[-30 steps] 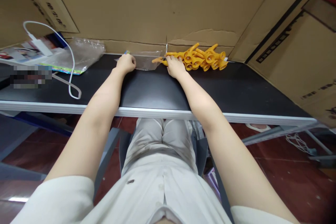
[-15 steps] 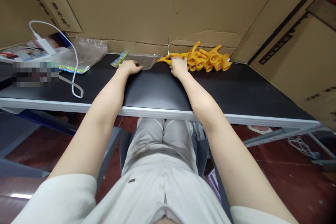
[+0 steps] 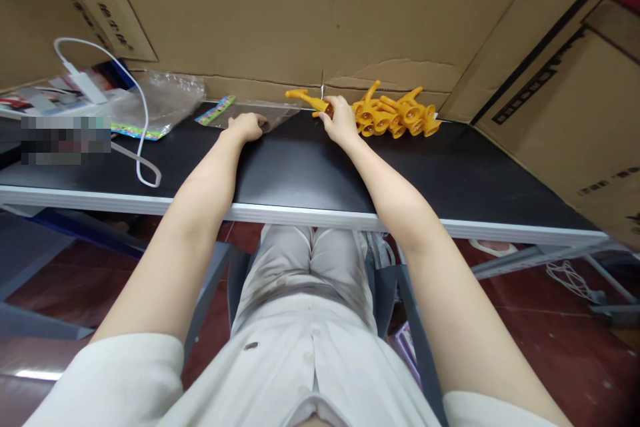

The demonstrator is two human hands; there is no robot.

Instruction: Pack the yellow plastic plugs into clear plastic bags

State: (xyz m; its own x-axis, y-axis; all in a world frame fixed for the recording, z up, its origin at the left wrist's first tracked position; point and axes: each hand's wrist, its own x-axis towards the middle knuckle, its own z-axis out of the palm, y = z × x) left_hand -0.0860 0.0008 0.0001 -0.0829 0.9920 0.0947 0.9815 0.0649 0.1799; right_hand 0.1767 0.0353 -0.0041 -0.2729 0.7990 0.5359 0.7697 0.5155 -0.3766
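Note:
My right hand (image 3: 343, 123) is closed round a yellow toy pipe (image 3: 311, 100), holding it by its bowl end. The pipe's thin stem points left, over the right end of a clear plastic bag (image 3: 273, 113). That bag lies flat at the back of the table, with a colourful header strip (image 3: 215, 111) on its left end. My left hand (image 3: 247, 127) rests on the bag's near edge, fingers curled onto it; the fingertips are partly hidden. Just right of my right hand lies a pile of several more yellow toy pipes (image 3: 395, 113), bowls facing me.
More clear plastic bags (image 3: 173, 103) lie at the left on the black table (image 3: 300, 177). A white cable (image 3: 145, 107) loops beside them, near a blurred-out item with a strap (image 3: 137, 157). Cardboard (image 3: 240, 13) walls in the back, and a cardboard box (image 3: 575, 113) stands at right.
My right hand has lifted one yellow pipe off the pile's left side, and its stem now reaches further left. The bag and my left hand have shifted slightly left.

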